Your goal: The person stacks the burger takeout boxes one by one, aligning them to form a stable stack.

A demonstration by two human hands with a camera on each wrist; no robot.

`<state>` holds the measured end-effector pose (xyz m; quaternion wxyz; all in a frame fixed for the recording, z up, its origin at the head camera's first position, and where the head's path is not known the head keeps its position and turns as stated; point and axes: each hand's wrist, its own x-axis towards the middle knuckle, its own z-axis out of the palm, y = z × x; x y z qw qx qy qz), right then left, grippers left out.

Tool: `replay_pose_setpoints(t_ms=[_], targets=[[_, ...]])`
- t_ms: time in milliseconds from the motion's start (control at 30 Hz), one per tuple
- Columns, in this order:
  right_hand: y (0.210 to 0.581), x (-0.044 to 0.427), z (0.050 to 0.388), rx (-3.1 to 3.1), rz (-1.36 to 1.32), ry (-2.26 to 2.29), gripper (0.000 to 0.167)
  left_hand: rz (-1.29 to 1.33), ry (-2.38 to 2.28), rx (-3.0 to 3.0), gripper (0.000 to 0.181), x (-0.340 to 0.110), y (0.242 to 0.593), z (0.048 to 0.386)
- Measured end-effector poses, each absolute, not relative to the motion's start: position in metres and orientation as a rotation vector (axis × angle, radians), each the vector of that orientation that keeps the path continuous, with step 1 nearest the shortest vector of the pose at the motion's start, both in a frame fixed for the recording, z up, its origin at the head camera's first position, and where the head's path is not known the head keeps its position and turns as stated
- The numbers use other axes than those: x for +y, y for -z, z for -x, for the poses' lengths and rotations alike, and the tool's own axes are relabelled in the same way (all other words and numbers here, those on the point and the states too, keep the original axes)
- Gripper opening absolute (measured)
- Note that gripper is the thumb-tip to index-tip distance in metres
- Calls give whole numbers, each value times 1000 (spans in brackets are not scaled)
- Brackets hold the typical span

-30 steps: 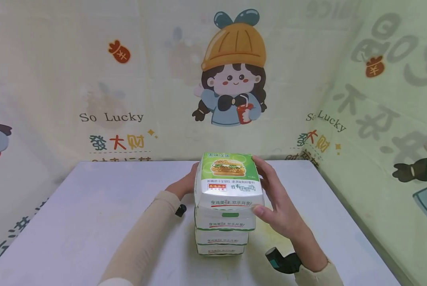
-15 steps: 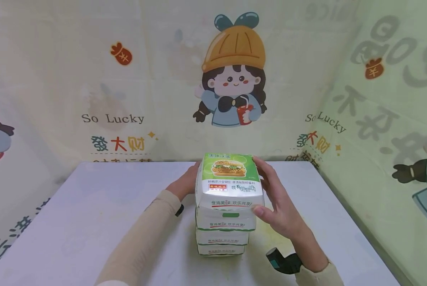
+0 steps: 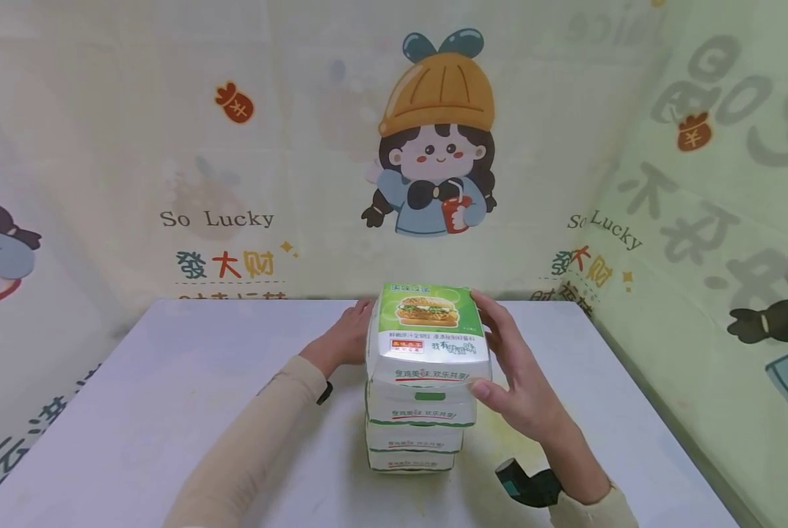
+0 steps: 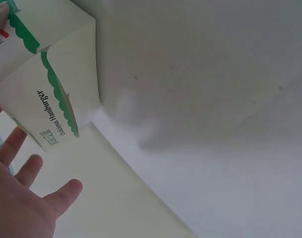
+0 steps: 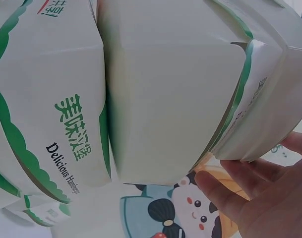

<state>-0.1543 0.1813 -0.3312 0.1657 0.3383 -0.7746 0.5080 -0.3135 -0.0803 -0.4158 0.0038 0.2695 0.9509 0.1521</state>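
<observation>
A stack of white and green hamburger boxes (image 3: pixel 420 403) stands on the white table, with a burger picture on the lid of the top box (image 3: pixel 427 345). The right hand (image 3: pixel 519 374) holds that top box, thumb at its front edge and fingers along its far right side. In the right wrist view, fingertips (image 5: pixel 210 181) touch its corner. Left of the stack is the left hand (image 3: pixel 341 341), partly behind the boxes. The left wrist view shows its fingers (image 4: pixel 64 196) spread and extended beside a box marked "Delicious Hamburger" (image 4: pixel 51 109).
The white table (image 3: pixel 202 396) extends on both sides of the stack. A printed cloth wall (image 3: pixel 315 169) rises behind it, and another cloth side (image 3: pixel 698 293) runs along the right. Each wrist wears a black camera mount (image 3: pixel 529 484).
The left hand has drawn slightly left from the stack, and more of its fingers show. The right hand keeps its place on the top box. The head view has shifted a little.
</observation>
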Motion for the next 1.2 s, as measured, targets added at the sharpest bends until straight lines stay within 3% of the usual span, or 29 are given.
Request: replay_pose_setpoints(t_ms=[667,1200], targets=[[330,182,153,-2193,-975,-1480,89,-903,-469,2900,92,-94,419,302],[331,181,151,-2164,-1023,-1496,89,-872,-534,2908,88,-95,420,300]])
